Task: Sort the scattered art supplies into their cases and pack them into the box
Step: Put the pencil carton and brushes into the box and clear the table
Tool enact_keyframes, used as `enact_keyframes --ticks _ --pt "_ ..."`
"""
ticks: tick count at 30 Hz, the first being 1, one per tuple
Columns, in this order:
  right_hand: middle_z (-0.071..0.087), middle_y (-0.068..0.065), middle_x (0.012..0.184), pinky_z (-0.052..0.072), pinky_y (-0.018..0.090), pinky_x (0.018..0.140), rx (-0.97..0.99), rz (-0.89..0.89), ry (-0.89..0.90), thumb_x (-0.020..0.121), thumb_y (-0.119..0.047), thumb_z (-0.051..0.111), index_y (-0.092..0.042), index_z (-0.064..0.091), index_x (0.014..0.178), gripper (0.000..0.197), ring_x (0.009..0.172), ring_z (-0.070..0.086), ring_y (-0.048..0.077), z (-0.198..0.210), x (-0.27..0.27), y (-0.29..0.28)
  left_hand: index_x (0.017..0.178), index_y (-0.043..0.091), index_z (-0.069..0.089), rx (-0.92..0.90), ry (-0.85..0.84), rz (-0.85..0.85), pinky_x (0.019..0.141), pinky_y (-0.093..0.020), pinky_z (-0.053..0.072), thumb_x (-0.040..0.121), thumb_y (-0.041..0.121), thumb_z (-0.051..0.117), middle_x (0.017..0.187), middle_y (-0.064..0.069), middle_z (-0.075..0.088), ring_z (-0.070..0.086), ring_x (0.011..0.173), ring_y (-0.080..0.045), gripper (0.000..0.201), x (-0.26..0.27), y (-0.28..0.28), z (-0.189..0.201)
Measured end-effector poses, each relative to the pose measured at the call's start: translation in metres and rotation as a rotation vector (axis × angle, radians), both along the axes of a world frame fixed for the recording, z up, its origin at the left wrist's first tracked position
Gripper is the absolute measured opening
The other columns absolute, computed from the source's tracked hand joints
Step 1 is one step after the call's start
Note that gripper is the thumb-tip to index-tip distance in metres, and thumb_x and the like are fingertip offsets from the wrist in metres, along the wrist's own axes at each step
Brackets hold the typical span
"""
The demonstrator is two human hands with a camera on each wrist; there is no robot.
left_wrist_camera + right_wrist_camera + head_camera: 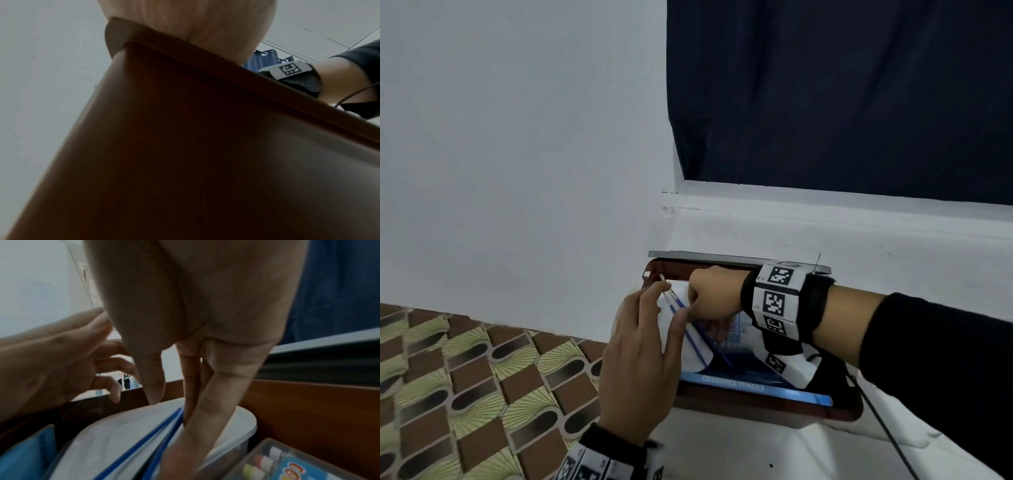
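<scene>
A brown box [756, 407] stands on a white surface; its outer wall fills the left wrist view [185, 146]. Inside lie a clear container with a white lid [123, 426], a blue "coloured pencils" case [739, 387] and a clear case of paint tubes [277, 464]. Thin blue brushes [693, 339] lean across the lid [164, 425]. My right hand [712, 294] reaches down into the box and pinches them between thumb and fingers [191, 386]. My left hand [650, 308] hovers at the box's left rim, its fingers loosely straight, the index tip touching the brushes' upper ends.
Behind the box runs a white ledge under a dark blue curtain [825, 85]. A grey flat panel [722, 255] lies along the box's far edge. A patterned brown and green mat [465, 377] covers the left. A black cable [887, 431] trails from my right wrist.
</scene>
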State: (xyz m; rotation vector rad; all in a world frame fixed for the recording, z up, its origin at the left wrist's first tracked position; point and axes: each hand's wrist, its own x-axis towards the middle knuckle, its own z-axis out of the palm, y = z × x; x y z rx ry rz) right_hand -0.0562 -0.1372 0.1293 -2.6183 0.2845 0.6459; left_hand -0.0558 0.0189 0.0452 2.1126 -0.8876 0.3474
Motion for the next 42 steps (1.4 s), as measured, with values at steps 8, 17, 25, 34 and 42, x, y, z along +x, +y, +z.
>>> enact_keyframes --ticks 8,17,25,34,42 --pt "0.064 0.002 0.102 0.05 0.034 0.075 -0.146 0.123 -0.321 0.094 -0.036 0.057 -0.016 0.064 0.094 0.021 0.089 0.059 0.02 0.017 -0.044 -0.025 0.131 0.028 0.042 -0.085 0.024 -0.032 0.085 -0.038 0.053 0.098 0.054 0.031 0.121 0.005 0.049 0.054 0.103 -0.011 0.044 -0.009 -0.008 0.004" --pt "0.064 -0.006 0.077 0.05 0.036 0.063 -0.226 -0.003 -0.659 0.094 -0.036 0.051 -0.023 0.057 0.085 0.016 0.07 0.058 0.016 0.018 -0.164 -0.102 0.118 0.019 0.052 -0.183 -0.029 -0.167 0.083 -0.003 0.037 0.099 0.044 0.039 0.107 0.008 0.051 0.052 0.101 0.001 0.034 -0.088 -0.09 0.039" --pt "0.06 -0.013 0.063 0.048 0.029 0.055 -0.287 -0.546 -0.836 0.093 -0.03 0.058 -0.028 0.057 0.079 0.014 0.058 0.058 0.007 -0.036 -0.356 -0.266 0.108 0.033 0.058 -0.09 0.014 -0.479 0.078 -0.013 0.041 0.099 0.043 0.046 0.095 0.02 0.055 0.058 0.092 -0.009 0.018 -0.192 -0.215 0.044" --pt "0.055 0.006 0.13 0.049 0.04 0.092 -0.576 -0.755 -0.27 0.096 -0.041 0.05 -0.014 0.048 0.134 0.047 0.118 0.049 0.027 -0.129 -0.495 -0.475 0.15 0.042 0.028 0.917 0.069 -0.552 0.116 -0.032 0.026 0.075 0.087 -0.003 0.157 0.019 0.028 0.027 0.143 -0.007 0.093 -0.198 -0.326 -0.045" --pt "0.02 0.014 0.16 0.016 0.038 0.119 -0.351 -0.818 -0.078 0.099 -0.054 0.034 -0.009 0.002 0.155 0.078 0.149 0.013 0.03 -0.144 -0.492 -0.564 0.138 0.041 0.053 0.895 -0.061 -0.542 0.108 -0.029 0.04 0.084 0.084 0.0 0.145 0.015 0.051 0.049 0.131 -0.02 0.087 -0.194 -0.347 -0.068"
